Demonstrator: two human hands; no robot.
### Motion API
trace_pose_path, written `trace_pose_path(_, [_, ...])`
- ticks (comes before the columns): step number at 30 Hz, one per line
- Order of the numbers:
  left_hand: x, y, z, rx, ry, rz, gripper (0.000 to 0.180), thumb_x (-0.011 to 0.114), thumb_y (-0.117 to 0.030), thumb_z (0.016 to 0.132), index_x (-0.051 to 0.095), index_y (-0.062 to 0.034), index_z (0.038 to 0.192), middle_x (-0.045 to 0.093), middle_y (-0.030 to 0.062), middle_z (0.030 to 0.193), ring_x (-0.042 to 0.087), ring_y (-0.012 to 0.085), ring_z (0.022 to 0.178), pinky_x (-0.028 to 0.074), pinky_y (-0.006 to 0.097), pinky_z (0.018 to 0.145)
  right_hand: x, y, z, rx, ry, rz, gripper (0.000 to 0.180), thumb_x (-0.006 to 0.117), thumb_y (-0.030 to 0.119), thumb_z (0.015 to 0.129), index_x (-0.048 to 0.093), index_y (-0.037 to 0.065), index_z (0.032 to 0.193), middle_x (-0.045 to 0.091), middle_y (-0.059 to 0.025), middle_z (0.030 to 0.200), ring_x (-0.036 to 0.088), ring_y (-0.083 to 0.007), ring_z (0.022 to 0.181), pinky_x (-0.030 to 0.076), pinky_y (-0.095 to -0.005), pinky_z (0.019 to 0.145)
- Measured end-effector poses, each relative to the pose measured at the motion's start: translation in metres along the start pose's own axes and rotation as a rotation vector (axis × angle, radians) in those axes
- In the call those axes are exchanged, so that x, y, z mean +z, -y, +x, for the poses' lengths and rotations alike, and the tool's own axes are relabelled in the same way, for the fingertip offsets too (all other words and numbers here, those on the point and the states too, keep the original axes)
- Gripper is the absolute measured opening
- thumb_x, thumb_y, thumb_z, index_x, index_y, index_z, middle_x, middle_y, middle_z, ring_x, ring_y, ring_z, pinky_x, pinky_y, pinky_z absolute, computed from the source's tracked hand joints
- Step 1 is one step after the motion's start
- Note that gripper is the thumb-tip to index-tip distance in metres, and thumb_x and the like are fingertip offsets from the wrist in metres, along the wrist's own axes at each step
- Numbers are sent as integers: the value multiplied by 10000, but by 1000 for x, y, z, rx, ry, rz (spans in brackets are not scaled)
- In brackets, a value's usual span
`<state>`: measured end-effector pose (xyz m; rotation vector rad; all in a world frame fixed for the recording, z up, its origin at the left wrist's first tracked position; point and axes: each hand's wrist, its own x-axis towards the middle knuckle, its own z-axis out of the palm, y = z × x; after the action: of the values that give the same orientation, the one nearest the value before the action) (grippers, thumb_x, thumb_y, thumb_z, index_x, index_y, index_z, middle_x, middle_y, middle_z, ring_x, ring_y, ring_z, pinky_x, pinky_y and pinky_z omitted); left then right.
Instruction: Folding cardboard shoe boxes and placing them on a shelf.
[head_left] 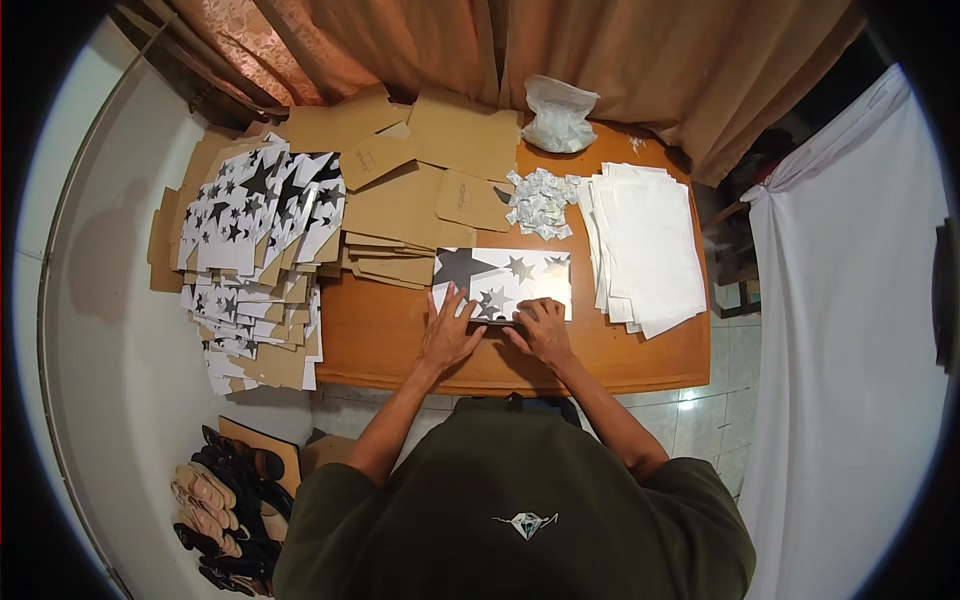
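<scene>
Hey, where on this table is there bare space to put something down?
Bare wood lies left of the left hand, below the cardboard pile, and along the front edge right of the right hand. The back is crowded: star-print stack, packets, white sheets.

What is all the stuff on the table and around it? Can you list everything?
Flat star-printed cardboard sheet: one, white with black and grey stars, table middle, under both hands.
Star-printed sheet stack: many, table's left end.
Plain cardboard pieces: many, brown, back middle.
White paper sheets: one stack, right.
Small white packets: a heap, back.
Clear plastic bag: one, back.
Wooden table: one, orange-brown.
Shoes: several, floor, lower left.
Left hand, right hand: pressing the sheet.
</scene>
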<state>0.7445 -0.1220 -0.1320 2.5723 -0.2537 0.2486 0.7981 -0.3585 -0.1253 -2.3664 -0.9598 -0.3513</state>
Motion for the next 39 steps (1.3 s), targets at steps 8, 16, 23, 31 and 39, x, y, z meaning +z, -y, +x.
trace_pose_path(8, [18, -9, 6, 18, -12, -78, 278, 750, -176, 895, 701, -119, 1163, 637, 57, 1327, 489, 287, 1404, 119, 733, 1170, 14, 1, 0, 39, -34, -57, 346, 805, 255, 805, 690, 129, 1106, 636, -45, 1117, 572, -251, 1061, 391, -463, 951])
trace_pose_path(16, [21, -10, 8, -21, -17, -109, 188, 764, -151, 879, 734, -92, 1054, 656, 62, 1294, 511, 285, 1380, 110, 729, 1175, 24, -11, -13, -212, 18, -79, 385, 771, 171, 756, 700, 133, 1133, 642, -61, 1197, 587, -245, 1182, 392, -497, 1022])
trace_pose_path(23, [16, -15, 8, 96, -28, 4, 250, 764, -115, 875, 741, -71, 1120, 672, 74, 1272, 523, 268, 1373, 132, 720, 1183, 29, -18, -16, -282, 8, -152, 383, 770, 188, 770, 707, 131, 1143, 656, -32, 1181, 604, -217, 1139, 406, -506, 1011])
trace_pose_path(31, [34, -4, 3, 142, -82, -54, 230, 733, -56, 898, 722, -39, 1127, 708, 85, 1187, 612, 269, 1284, 319, 617, 1170, 25, -19, -10, -265, 18, -80, 387, 759, 148, 770, 698, 82, 1147, 661, -58, 1178, 618, -242, 1093, 449, -474, 1013])
trace_pose_path(39, [30, -5, 6, 185, -94, -47, 183, 727, -58, 903, 730, -17, 1080, 723, 90, 1174, 618, 277, 1276, 345, 596, 1156, 26, -21, -11, -298, 3, -48, 385, 755, 95, 747, 697, 35, 1122, 668, -80, 1154, 622, -275, 1087, 482, -473, 1008])
